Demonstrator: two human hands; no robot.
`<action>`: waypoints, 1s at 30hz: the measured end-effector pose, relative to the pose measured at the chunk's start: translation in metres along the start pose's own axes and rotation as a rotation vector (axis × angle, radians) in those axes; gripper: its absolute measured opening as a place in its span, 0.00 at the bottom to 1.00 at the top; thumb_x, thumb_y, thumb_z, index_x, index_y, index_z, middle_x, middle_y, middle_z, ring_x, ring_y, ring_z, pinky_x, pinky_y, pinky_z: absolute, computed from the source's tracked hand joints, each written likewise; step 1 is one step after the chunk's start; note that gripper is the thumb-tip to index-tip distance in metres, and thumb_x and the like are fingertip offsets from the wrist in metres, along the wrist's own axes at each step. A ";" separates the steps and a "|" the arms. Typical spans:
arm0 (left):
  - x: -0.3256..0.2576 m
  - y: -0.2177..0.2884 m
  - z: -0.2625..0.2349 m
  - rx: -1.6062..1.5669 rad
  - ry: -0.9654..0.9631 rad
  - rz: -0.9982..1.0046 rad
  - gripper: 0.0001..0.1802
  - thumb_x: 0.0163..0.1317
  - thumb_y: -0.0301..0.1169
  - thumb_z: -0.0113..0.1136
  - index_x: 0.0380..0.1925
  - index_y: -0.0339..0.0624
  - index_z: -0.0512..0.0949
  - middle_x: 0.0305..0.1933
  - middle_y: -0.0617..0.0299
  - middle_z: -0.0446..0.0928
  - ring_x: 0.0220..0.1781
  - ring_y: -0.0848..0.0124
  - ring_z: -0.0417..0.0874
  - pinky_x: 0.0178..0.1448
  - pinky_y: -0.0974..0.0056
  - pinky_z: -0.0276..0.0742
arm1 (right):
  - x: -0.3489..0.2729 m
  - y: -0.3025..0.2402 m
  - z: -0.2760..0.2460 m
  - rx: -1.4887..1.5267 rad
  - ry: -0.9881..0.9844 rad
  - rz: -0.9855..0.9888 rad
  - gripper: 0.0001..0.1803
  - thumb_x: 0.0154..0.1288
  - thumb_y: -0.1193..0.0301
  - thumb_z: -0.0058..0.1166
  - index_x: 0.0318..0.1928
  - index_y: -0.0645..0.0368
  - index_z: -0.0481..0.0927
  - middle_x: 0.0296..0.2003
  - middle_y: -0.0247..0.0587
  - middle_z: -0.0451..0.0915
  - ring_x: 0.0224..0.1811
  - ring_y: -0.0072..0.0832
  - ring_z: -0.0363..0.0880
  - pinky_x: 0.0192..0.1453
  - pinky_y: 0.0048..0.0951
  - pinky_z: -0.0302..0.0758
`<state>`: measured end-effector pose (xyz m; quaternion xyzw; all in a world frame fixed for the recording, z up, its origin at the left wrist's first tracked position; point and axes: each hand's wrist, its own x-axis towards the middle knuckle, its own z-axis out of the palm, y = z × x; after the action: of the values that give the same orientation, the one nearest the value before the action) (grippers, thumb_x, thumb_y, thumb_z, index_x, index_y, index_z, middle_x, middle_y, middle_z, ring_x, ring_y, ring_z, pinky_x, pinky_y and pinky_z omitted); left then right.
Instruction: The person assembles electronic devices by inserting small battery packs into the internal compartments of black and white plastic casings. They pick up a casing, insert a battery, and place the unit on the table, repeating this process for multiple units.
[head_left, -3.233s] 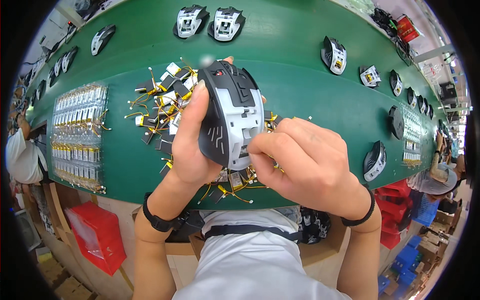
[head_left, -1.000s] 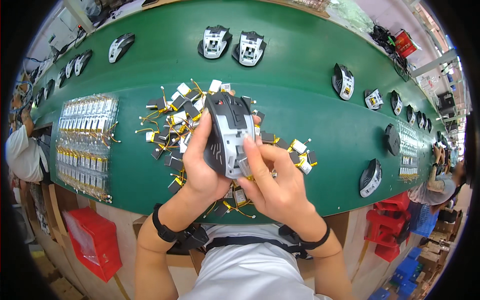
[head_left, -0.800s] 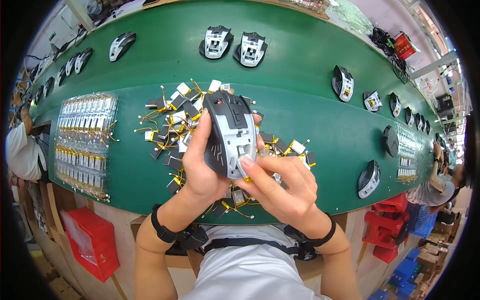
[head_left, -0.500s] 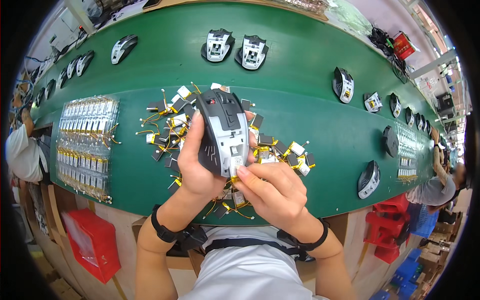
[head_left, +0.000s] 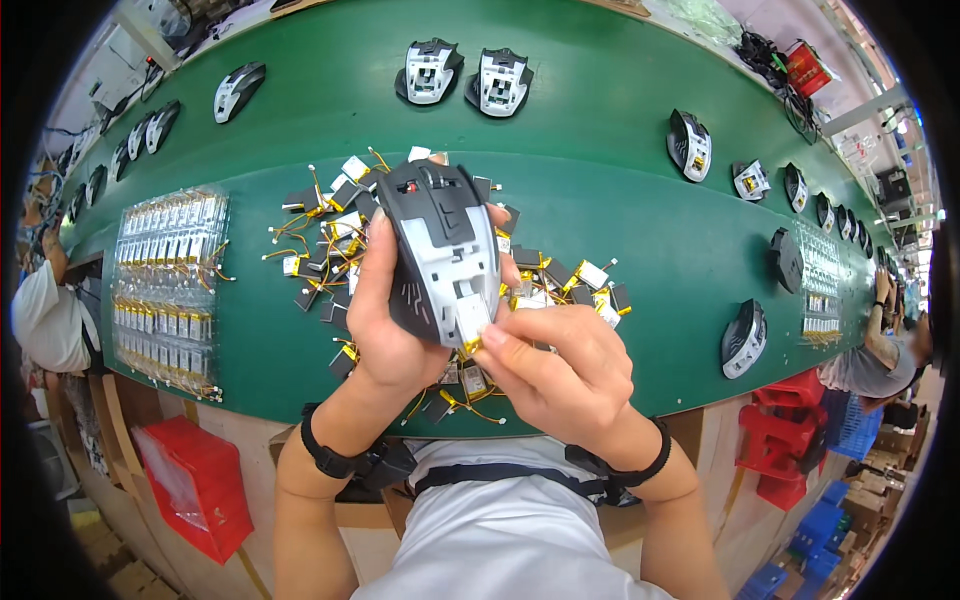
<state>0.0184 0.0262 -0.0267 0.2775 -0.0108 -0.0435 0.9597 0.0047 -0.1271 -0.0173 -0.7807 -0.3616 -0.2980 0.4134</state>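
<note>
A black and grey computer mouse [head_left: 445, 235], its inside partly uncovered, is gripped in my left hand [head_left: 385, 320] above the bench. My thumb lies along its left side and the fingertips show at its right. At the mouse's near end, my right hand [head_left: 570, 375] pinches a small silver battery [head_left: 473, 318] with yellow tape between thumb and forefinger. The battery lies over the slot in the mouse's grey shell; how far in it sits I cannot tell. Beneath both hands spreads a loose heap of wired batteries [head_left: 335, 225], partly hidden by them.
A clear tray of batteries [head_left: 170, 290] lies at the left, another tray [head_left: 820, 270] at the right. Several open mice [head_left: 500, 82] stand along the green bench [head_left: 600, 120]. Red bins [head_left: 195, 485] sit below it. Other people [head_left: 50, 310] work at both ends.
The view has shifted slightly. My right fingers have drawn a little to the right and turned, still at the battery. The left hand keeps its hold on the mouse.
</note>
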 end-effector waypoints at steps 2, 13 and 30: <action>0.001 0.000 -0.005 0.002 -0.022 0.027 0.36 0.75 0.57 0.27 0.64 0.39 0.64 0.58 0.45 0.73 0.47 0.55 0.83 0.40 0.57 0.86 | -0.004 0.006 0.005 -0.043 0.033 -0.061 0.15 0.47 0.76 0.71 0.38 0.62 0.83 0.34 0.42 0.81 0.28 0.31 0.79 0.27 0.28 0.72; -0.001 0.002 -0.001 0.093 -0.028 -0.056 0.34 0.75 0.55 0.24 0.68 0.43 0.61 0.59 0.44 0.73 0.39 0.51 0.82 0.43 0.54 0.82 | 0.018 0.017 -0.020 0.116 -0.257 -0.185 0.17 0.50 0.75 0.60 0.43 0.63 0.83 0.37 0.41 0.77 0.29 0.30 0.76 0.29 0.30 0.73; 0.004 0.001 -0.011 0.101 -0.023 -0.107 0.32 0.76 0.53 0.27 0.67 0.44 0.62 0.54 0.45 0.77 0.53 0.60 0.82 0.55 0.57 0.81 | 0.024 0.015 -0.020 0.032 -0.217 -0.061 0.12 0.47 0.74 0.66 0.35 0.62 0.82 0.39 0.41 0.79 0.34 0.35 0.80 0.39 0.34 0.78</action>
<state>0.0228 0.0327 -0.0350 0.3250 -0.0093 -0.0975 0.9406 0.0273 -0.1424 0.0043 -0.7904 -0.4325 -0.2184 0.3749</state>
